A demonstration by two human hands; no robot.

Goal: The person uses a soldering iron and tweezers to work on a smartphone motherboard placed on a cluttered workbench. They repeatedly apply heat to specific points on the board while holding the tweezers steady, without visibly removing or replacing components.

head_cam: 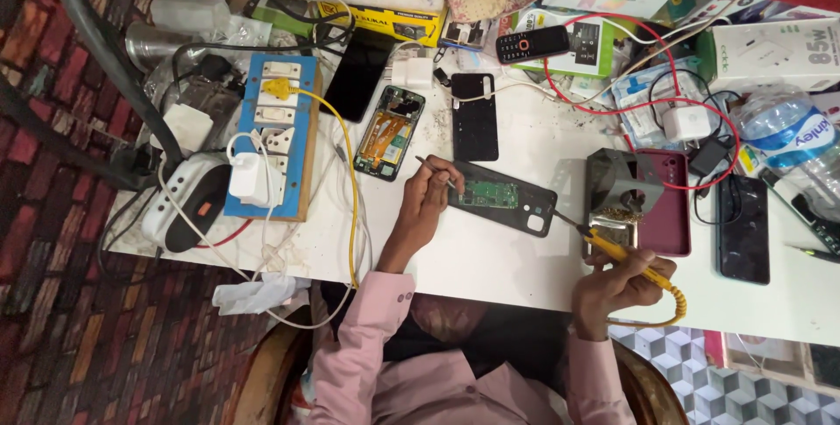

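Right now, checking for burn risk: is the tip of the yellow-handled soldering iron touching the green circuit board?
Apart. The head view shows the yellow-handled soldering iron tip beyond the dark phone back's end, clear of the green circuit board.

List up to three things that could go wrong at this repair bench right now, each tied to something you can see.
1. The soldering iron in the right hand is close to the dark phone back cover; its tip might scorch the plastic.
2. A slip of the left hand, holding a thin tool, could scratch the green circuit board.
3. Red cables could snag nearby.
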